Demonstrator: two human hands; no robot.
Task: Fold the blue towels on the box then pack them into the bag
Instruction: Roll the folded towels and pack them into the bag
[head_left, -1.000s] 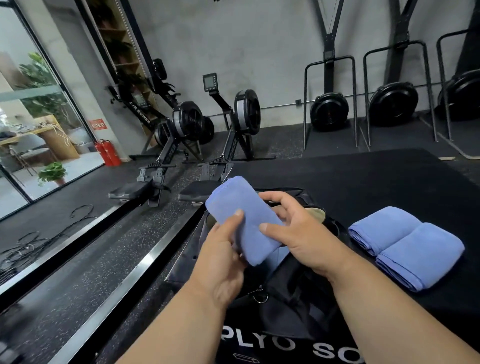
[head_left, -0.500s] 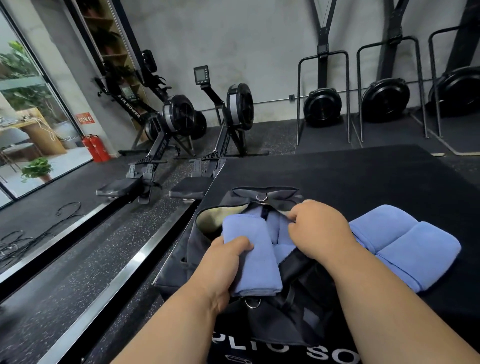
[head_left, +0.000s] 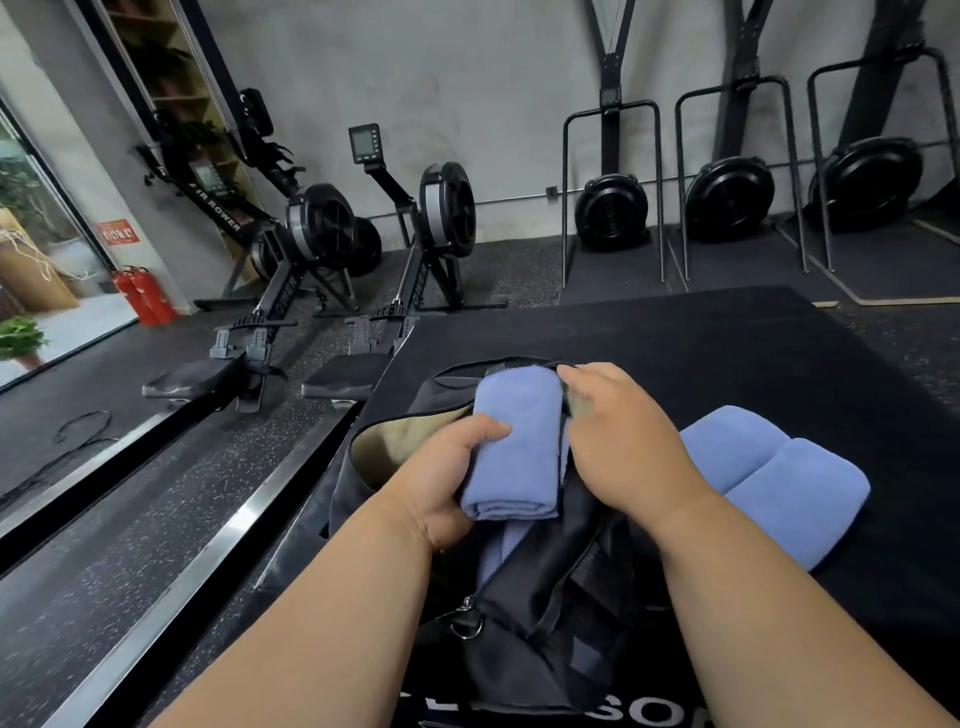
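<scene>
Over bag (head_left: 545, 613) mouth | left hand (head_left: 441, 478) grips towel (head_left: 514, 441) (folded); right hand (head_left: 618, 441) at rim

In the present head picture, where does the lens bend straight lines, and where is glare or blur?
Head view: wide-angle bending curves the metal floor rail and the wall frames; daylight from the window washes out the left edge; the left hand, folded towel and black bag are sharp; the lower arms look stretched.
</scene>
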